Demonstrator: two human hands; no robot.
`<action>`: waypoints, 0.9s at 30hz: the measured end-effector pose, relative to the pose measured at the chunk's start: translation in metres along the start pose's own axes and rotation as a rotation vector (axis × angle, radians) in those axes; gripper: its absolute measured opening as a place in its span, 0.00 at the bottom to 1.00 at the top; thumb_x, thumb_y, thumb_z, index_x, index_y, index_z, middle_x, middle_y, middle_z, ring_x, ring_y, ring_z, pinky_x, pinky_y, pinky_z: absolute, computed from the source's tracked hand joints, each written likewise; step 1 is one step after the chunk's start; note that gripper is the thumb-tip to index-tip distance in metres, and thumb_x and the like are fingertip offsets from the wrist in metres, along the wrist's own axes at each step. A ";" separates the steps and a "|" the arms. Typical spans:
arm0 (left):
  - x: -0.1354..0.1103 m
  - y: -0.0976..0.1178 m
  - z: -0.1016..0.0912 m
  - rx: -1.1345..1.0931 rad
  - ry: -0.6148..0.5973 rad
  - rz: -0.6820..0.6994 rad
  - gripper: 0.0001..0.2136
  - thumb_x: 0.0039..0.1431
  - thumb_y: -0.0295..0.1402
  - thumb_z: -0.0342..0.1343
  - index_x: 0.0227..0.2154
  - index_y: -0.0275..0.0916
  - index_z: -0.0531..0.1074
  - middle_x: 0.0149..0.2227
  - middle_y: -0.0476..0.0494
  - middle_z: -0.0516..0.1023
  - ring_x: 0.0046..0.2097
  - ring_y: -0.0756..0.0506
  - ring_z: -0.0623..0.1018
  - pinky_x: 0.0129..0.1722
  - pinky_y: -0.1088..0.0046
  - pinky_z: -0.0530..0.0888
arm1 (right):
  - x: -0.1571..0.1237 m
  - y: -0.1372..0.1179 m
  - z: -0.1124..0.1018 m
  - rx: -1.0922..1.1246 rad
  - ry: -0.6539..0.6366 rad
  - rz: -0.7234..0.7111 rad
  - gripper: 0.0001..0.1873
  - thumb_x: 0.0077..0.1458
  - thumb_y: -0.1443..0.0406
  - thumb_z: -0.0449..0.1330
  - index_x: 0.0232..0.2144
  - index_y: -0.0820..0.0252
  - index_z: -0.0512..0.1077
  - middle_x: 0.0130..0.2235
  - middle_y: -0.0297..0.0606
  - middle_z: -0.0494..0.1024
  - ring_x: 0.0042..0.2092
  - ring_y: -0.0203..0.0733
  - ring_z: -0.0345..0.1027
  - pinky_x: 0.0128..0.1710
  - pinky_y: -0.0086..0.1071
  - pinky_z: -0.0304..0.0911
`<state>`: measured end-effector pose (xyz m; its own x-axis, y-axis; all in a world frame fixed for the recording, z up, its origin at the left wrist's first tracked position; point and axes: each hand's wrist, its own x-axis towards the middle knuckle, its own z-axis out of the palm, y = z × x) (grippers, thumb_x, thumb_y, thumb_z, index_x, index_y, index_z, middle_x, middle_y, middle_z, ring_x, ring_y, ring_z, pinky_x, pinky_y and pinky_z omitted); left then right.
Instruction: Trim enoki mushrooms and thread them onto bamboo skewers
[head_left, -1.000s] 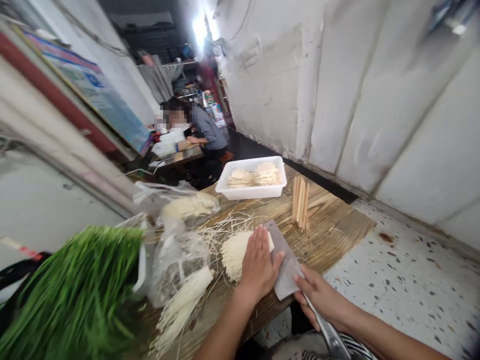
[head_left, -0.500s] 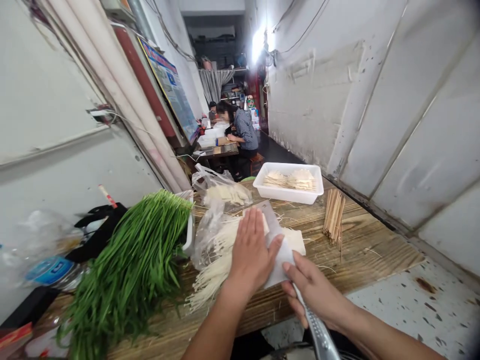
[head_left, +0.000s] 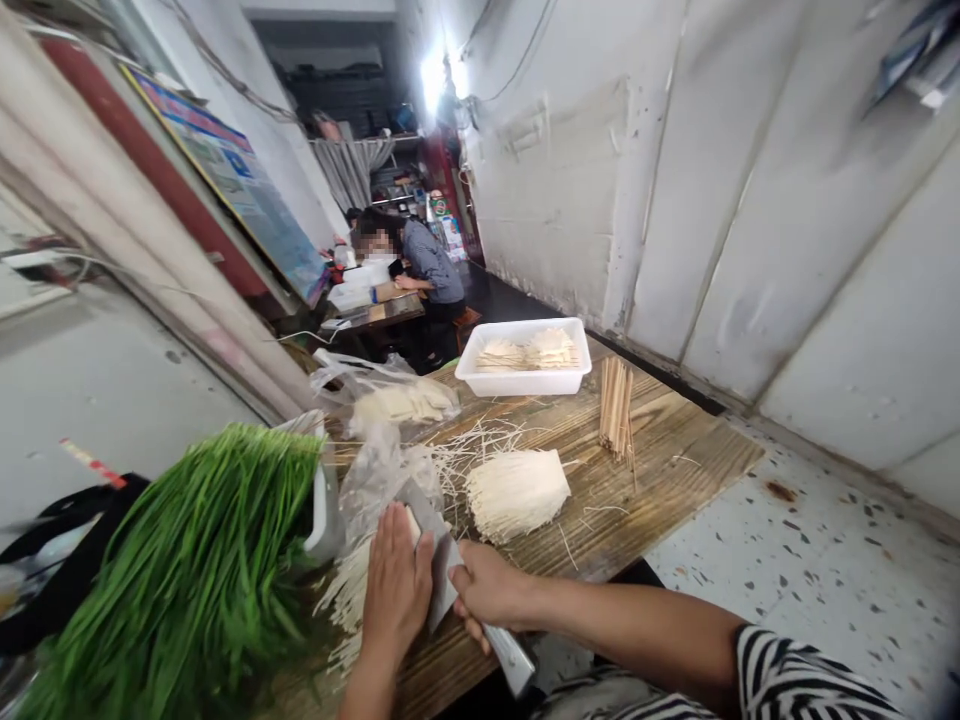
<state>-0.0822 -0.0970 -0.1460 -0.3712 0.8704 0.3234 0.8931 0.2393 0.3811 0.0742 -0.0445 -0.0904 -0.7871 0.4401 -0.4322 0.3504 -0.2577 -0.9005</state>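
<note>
Clearly, the two hands share the work unevenly. The left hand [head_left: 394, 585] lies flat, fingers together and closed on nothing, over a bundle of pale, thin-stemmed mushrooms [head_left: 349, 590] on the wooden table [head_left: 690, 470]; the spread palm probably serves to press the stems together so that they don't slide apart. The right hand [head_left: 487, 590] is wrapped around the handle of a cleaver [head_left: 441, 575], whose broad blade stands just beside the left thumb, at the end of the bundle. That grip, close up to the blade, presumably gives firm control near the other hand — whether steel touches skin, I cannot tell.

A second mushroom bundle [head_left: 519, 495] rests untouched to the right of the blade, apparently set aside to leave room for the cleaver. Loose strands [head_left: 480, 440] lie behind it. Farther back, a white tray [head_left: 525, 384] holds flat, pale bunches with thin stems or sticks, its walls likely there to contain them. The wooden sticks [head_left: 616, 410] lie roughly side by side near the tray, perhaps for easy picking up. At the left, long green leaves [head_left: 195, 560] are heaped against a white container [head_left: 322, 510], well away from the blade.
</note>
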 end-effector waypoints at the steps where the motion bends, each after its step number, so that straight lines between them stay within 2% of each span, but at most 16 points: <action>1: 0.001 -0.002 0.003 -0.017 -0.023 -0.008 0.31 0.64 0.44 0.33 0.63 0.26 0.46 0.65 0.26 0.50 0.66 0.39 0.49 0.63 0.52 0.50 | -0.002 0.000 -0.005 -0.006 0.019 -0.015 0.06 0.60 0.73 0.43 0.33 0.58 0.54 0.16 0.20 0.59 0.11 0.28 0.54 0.12 0.21 0.55; 4: 0.005 0.000 0.005 -0.020 -0.095 -0.052 0.30 0.65 0.43 0.30 0.63 0.25 0.44 0.66 0.28 0.48 0.67 0.41 0.46 0.65 0.57 0.47 | -0.026 -0.002 -0.026 -0.040 0.105 -0.093 0.06 0.59 0.69 0.49 0.31 0.57 0.54 0.16 0.20 0.58 0.11 0.29 0.54 0.10 0.21 0.52; 7: 0.007 0.011 0.001 0.106 -0.125 -0.107 0.33 0.64 0.45 0.31 0.62 0.20 0.47 0.64 0.24 0.52 0.66 0.38 0.49 0.64 0.55 0.48 | -0.069 0.000 -0.058 -0.010 0.196 -0.197 0.08 0.60 0.62 0.51 0.33 0.55 0.53 0.19 0.20 0.57 0.12 0.27 0.52 0.09 0.20 0.51; 10: 0.010 0.038 -0.003 0.290 0.002 -0.082 0.35 0.62 0.48 0.35 0.61 0.19 0.50 0.63 0.19 0.54 0.66 0.33 0.50 0.63 0.49 0.48 | -0.112 0.016 -0.090 0.195 0.318 -0.306 0.13 0.61 0.53 0.46 0.34 0.55 0.53 0.20 0.20 0.57 0.13 0.26 0.50 0.08 0.21 0.52; 12: 0.014 0.064 -0.003 0.326 0.066 0.020 0.34 0.63 0.46 0.37 0.62 0.21 0.48 0.63 0.20 0.54 0.66 0.33 0.48 0.62 0.46 0.47 | -0.131 0.035 -0.106 0.298 0.436 -0.309 0.16 0.60 0.50 0.46 0.34 0.55 0.52 0.21 0.19 0.58 0.13 0.25 0.50 0.09 0.20 0.54; 13: 0.017 0.079 -0.002 0.312 0.059 0.099 0.33 0.63 0.45 0.37 0.63 0.24 0.45 0.63 0.22 0.53 0.66 0.35 0.48 0.62 0.47 0.49 | -0.137 0.045 -0.112 0.336 0.487 -0.295 0.17 0.60 0.49 0.46 0.33 0.55 0.52 0.21 0.19 0.58 0.13 0.25 0.51 0.09 0.20 0.54; 15: 0.024 0.108 0.006 0.259 -0.027 0.301 0.31 0.64 0.41 0.38 0.64 0.29 0.38 0.65 0.27 0.50 0.67 0.38 0.48 0.62 0.50 0.52 | -0.140 0.065 -0.118 0.403 0.543 -0.248 0.18 0.59 0.48 0.47 0.33 0.55 0.52 0.20 0.19 0.59 0.12 0.25 0.50 0.08 0.20 0.54; 17: 0.029 0.133 0.016 0.223 -0.101 0.475 0.31 0.65 0.39 0.38 0.65 0.34 0.34 0.66 0.31 0.48 0.67 0.40 0.47 0.63 0.51 0.54 | -0.138 0.080 -0.120 0.457 0.517 -0.206 0.18 0.58 0.48 0.48 0.32 0.55 0.53 0.19 0.19 0.58 0.12 0.25 0.49 0.07 0.19 0.52; 19: 0.034 0.148 0.027 0.219 -0.131 0.575 0.31 0.65 0.39 0.39 0.65 0.35 0.34 0.66 0.32 0.48 0.67 0.40 0.48 0.62 0.51 0.55 | -0.133 0.089 -0.120 0.482 0.465 -0.194 0.18 0.58 0.47 0.48 0.33 0.55 0.53 0.18 0.18 0.57 0.11 0.25 0.49 0.06 0.18 0.51; 23: 0.040 0.158 0.041 0.255 -0.139 0.622 0.32 0.64 0.40 0.40 0.65 0.33 0.33 0.66 0.28 0.49 0.66 0.39 0.49 0.61 0.49 0.57 | -0.125 0.095 -0.117 0.502 0.401 -0.189 0.19 0.58 0.47 0.48 0.34 0.55 0.54 0.18 0.18 0.58 0.10 0.25 0.50 0.06 0.18 0.51; 27: 0.043 0.158 0.043 0.277 -0.149 0.609 0.32 0.65 0.39 0.40 0.65 0.32 0.33 0.65 0.28 0.50 0.66 0.38 0.49 0.61 0.49 0.58 | -0.120 0.098 -0.116 0.513 0.377 -0.198 0.19 0.58 0.46 0.47 0.33 0.55 0.54 0.20 0.19 0.59 0.10 0.24 0.51 0.06 0.18 0.50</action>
<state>0.0544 -0.0034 -0.1093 0.2393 0.9297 0.2799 0.9709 -0.2278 -0.0736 0.2618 -0.0231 -0.1325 -0.5477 0.7680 -0.3321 -0.1417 -0.4763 -0.8678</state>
